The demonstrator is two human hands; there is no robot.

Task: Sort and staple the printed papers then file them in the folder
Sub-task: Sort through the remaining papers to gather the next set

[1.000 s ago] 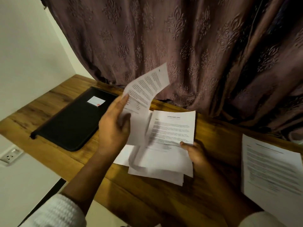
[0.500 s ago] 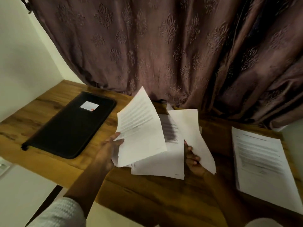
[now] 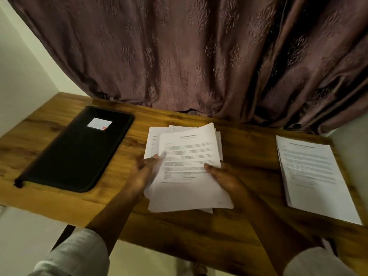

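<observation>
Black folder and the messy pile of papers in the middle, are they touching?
Apart. The head view shows a strip of bare wooden table between the black folder and the pile of papers.

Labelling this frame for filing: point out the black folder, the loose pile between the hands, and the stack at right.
black folder (image 3: 75, 154): head view, middle of its cover.
loose pile (image 3: 187, 154): head view, text on the top sheet.
right stack (image 3: 312, 172): head view, middle of its top sheet.

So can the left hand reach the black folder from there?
Probably yes. The black folder lies flat just to the left of the left hand, with only bare table between them. That hand is at the edge of the loose papers, though.
</observation>
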